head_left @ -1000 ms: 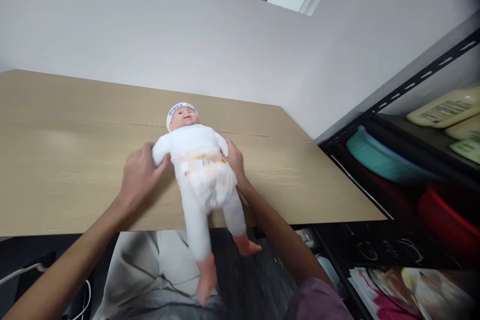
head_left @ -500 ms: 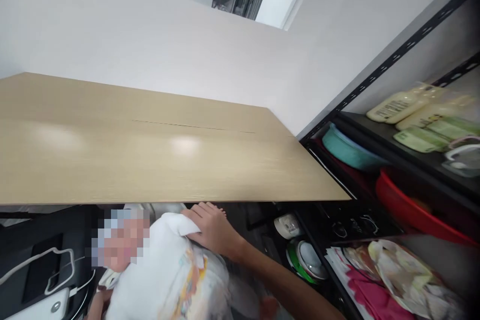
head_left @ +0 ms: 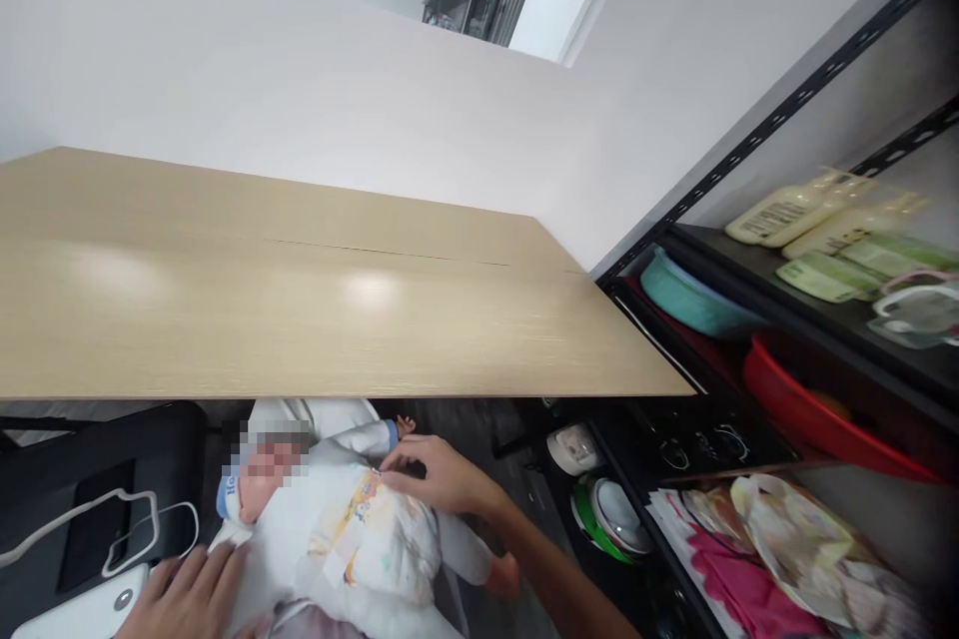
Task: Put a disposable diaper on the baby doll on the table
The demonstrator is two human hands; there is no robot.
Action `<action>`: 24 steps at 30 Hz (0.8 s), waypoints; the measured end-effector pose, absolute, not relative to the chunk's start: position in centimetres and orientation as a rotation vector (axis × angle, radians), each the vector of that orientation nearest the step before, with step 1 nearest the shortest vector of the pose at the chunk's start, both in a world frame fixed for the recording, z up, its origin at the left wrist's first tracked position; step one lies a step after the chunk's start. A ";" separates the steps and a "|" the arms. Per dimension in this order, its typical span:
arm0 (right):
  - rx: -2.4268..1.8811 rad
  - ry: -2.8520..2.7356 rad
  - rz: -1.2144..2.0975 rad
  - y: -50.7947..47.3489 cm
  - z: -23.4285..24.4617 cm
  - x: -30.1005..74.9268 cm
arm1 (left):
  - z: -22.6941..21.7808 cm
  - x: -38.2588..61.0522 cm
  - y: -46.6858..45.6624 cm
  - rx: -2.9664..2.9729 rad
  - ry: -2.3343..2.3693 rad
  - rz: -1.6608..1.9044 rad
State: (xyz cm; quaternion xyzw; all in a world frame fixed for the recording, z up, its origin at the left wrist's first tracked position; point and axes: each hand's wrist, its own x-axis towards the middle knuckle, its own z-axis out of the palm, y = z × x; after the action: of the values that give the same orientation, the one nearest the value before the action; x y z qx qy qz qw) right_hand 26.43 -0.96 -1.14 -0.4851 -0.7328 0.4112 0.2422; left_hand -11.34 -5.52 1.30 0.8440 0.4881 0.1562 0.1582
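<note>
A small person in white clothes and a cap with blue edging lies below the desk's front edge. Round their middle is a white diaper with an orange and yellow printed band. My right hand has thumb and forefinger together at the upper edge of this diaper, close to the print. My left hand lies with fingers stretched against the white clothing at the near shoulder side, partly cut off by the frame. A small hand with a blue cuff sticks out beyond my right hand.
A wooden desktop spans the view ahead. At left, a white device with a cable rests on a black surface. On the right-hand shelves stand bottles, a teal basin, a red basin and bags.
My right hand has moved down from the white cloth to the diaper's edge. My left hand has come into plain view at lower left. The diaper's print and the blue-cuffed sleeve now show more.
</note>
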 end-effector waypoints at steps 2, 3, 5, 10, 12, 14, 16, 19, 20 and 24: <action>-1.374 -1.947 1.131 -1.9 -0.6 26.3 | 1.5 -9.5 -4.3 2.433 1.257 0.430; -1.402 -1.914 1.108 -2.2 -0.6 26.1 | 1.8 -8.2 -3.6 2.427 1.140 0.413; -1.450 -1.858 1.065 -2.2 -1.1 25.7 | 2.7 -5.5 -2.4 2.363 0.888 0.365; -1.471 -1.844 0.985 -1.4 -2.6 25.3 | 3.7 -2.2 -0.9 2.222 0.686 0.281; -1.432 -1.841 1.009 -1.1 -2.8 25.3 | 3.5 -2.9 -0.8 2.197 0.696 0.286; -1.385 -1.841 1.023 -0.8 -3.0 25.2 | 3.2 -3.9 -0.8 2.174 0.701 0.295; -1.349 -1.848 0.995 -0.3 -3.5 25.1 | 2.9 -4.7 -0.9 2.146 0.710 0.305; -1.396 -1.833 0.942 1.2 -4.9 25.3 | 2.3 -4.8 -1.4 2.099 0.747 0.346; -1.450 -1.814 0.926 1.8 -5.5 25.5 | 2.1 -4.6 -1.5 2.087 0.768 0.364; -1.630 -1.772 0.874 3.0 -6.9 26.5 | 2.2 -4.7 -2.0 2.073 0.809 0.338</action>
State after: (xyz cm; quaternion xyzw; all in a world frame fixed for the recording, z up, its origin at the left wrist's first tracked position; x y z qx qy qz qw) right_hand 26.53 3.00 -6.93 -0.6098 -0.6629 0.3269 0.2862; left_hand -4.66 -2.03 2.23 0.8311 0.3243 0.1357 0.4310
